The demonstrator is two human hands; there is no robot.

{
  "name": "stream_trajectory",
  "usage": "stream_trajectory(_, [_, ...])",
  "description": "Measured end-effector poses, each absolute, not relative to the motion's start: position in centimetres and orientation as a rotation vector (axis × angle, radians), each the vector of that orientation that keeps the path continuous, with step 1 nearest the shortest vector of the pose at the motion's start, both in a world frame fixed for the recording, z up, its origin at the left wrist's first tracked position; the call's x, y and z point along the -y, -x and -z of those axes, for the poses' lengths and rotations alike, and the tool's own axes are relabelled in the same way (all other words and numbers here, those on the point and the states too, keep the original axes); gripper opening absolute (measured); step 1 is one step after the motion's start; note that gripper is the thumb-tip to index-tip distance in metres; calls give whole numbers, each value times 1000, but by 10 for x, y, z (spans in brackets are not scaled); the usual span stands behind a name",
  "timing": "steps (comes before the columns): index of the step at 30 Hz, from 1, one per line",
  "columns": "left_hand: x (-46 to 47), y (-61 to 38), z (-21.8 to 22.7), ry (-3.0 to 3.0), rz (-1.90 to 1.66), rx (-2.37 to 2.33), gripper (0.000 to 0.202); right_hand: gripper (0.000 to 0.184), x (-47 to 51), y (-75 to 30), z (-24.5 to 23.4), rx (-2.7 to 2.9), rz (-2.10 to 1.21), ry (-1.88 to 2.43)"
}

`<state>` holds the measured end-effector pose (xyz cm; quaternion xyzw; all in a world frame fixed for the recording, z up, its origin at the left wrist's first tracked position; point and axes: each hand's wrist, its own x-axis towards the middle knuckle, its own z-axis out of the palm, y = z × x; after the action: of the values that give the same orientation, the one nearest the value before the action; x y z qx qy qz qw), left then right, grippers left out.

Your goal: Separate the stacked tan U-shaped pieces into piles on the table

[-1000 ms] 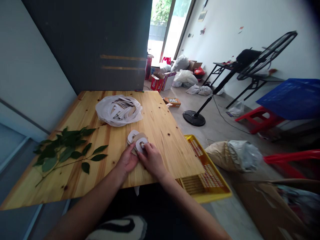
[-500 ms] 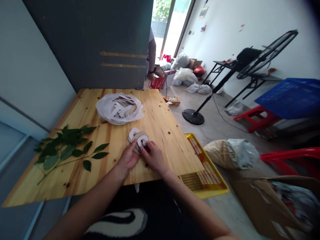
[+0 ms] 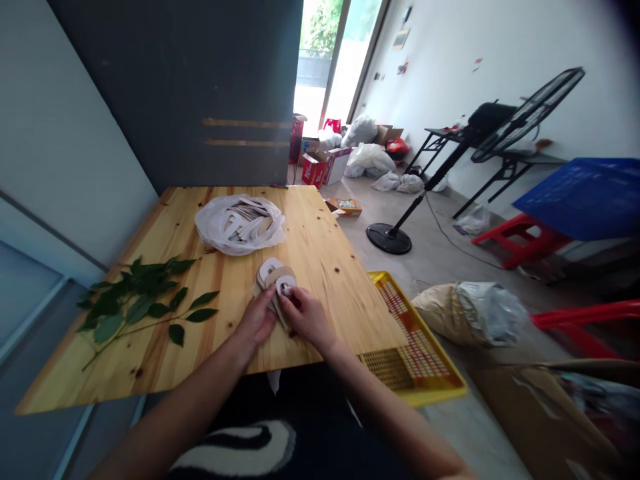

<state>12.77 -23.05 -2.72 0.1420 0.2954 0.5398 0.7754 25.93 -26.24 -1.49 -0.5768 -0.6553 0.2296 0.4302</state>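
Room: a concrete floor (image 3: 430,260) was seen running toward a bright glazed doorway (image 3: 320,67), and cardboard boxes (image 3: 316,170), white plastic bags (image 3: 367,159) and a black pedestal fan base (image 3: 389,239) were placed along it.

Surface: a knotted pine tabletop (image 3: 310,247) was lit from the doorway, and a yellow plastic crate (image 3: 423,393) was set against its right edge.

Branch: a leafy green branch (image 3: 140,300) was laid at the table's left.

Bag: a white plastic bag (image 3: 239,225) was filled with pale card cutouts (image 3: 250,217).

Progress: a small stack of cutouts (image 3: 274,277) was held near the table's front edge, far fewer than were seen in the bag.

Left hand (image 3: 256,319): its fingers (image 3: 265,300) were curled against the stack.

Right hand (image 3: 307,319): its fingertips (image 3: 287,295) were pinched together at the top cutout's hole.
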Motion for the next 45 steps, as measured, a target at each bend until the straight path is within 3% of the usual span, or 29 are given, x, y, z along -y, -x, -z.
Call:
stream_trajectory(8, [239, -129, 17, -387, -1128, -670, 37, 22, 263, -262, 25, 1473, -743, 1413])
stream_trajectory(12, [236, -125, 19, -359, -1081, -683, 30, 16, 265, -260, 22, 1450, -719, 1401])
stream_trajectory(19, [229, -110, 14, -155, -968, -750, 24, 23, 276, -259, -4, 1264, -1023, 1218])
stream_trajectory(24, [231, -111, 6, -90, -977, -734, 24, 17, 272, -271, -17, 1346, -667, 1365])
stream_trajectory(38, [235, -102, 3, -176, -1104, -764, 26, 14, 254, -257, 3, 1602, -314, 1458])
stream_trajectory(45, [229, -105, 8, 20, -1018, -795, 16, 16, 247, -253, 10, 1655, -162, 1502])
